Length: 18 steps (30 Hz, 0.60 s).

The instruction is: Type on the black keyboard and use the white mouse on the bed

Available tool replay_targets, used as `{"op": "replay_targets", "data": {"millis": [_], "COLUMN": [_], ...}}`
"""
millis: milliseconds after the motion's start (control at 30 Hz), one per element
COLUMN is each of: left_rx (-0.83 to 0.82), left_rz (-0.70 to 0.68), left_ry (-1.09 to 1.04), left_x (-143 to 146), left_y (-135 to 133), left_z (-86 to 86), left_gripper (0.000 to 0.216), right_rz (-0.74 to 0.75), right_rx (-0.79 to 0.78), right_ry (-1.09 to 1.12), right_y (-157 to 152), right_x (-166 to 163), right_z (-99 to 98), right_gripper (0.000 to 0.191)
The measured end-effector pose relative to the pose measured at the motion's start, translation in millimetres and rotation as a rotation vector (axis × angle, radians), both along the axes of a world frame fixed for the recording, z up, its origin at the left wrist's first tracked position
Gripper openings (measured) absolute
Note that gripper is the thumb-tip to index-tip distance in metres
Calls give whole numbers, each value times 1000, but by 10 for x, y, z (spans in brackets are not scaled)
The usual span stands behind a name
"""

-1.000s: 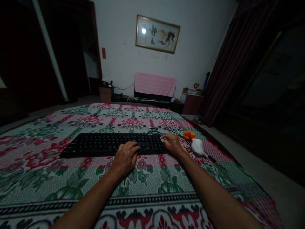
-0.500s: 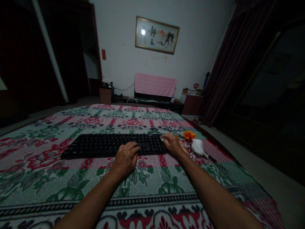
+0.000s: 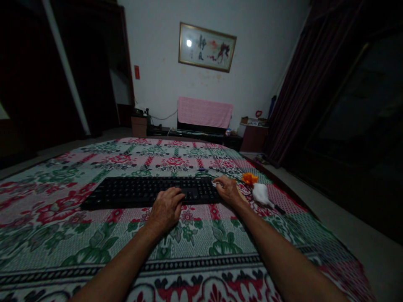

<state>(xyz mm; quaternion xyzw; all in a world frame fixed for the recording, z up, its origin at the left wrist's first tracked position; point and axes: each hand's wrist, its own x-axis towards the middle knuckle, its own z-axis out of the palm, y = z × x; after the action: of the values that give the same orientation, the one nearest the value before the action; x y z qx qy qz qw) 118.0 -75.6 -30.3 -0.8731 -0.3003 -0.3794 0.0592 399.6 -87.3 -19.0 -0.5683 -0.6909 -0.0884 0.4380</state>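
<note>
A black keyboard [image 3: 135,191] lies across the patterned bed cover. My left hand [image 3: 167,207] rests palm down on its near edge, fingers stretched over the keys right of the middle. At the keyboard's right end, my right hand [image 3: 227,189] pinches a small white wad [image 3: 214,183] against the number keys. Its material is too small to make out. To the right of that hand are a crumpled orange thing [image 3: 249,179] and a white bundle [image 3: 260,193] with a dark end. A thin purple pen-like stick [image 3: 204,169] lies beyond the keyboard.
The bed cover [image 3: 176,241] is red, green and white with flowers. Across the room, a pink cloth [image 3: 204,111] drapes over a dark screen on a low stand. A framed picture [image 3: 208,47] hangs above. Dark curtains [image 3: 292,84] hang at the right.
The view has shifted very slightly. Both hands stay in nearly the same places on the keyboard.
</note>
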Motion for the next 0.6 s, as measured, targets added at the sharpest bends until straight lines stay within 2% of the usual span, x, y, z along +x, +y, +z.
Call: {"op": "replay_targets", "data": {"millis": [400, 600], "left_rx": [4, -9], "left_rz": [4, 12], "left_ry": [10, 25], "left_x": [-1, 0], "left_y": [15, 12], "left_z": [-25, -6], "left_gripper": [26, 25], "right_rz": [2, -10], "right_rx": [-50, -90], "right_ry": [-3, -45], "right_y": [-16, -64], "right_x": [6, 8], "right_z": [-17, -27], "right_gripper": [19, 22]}}
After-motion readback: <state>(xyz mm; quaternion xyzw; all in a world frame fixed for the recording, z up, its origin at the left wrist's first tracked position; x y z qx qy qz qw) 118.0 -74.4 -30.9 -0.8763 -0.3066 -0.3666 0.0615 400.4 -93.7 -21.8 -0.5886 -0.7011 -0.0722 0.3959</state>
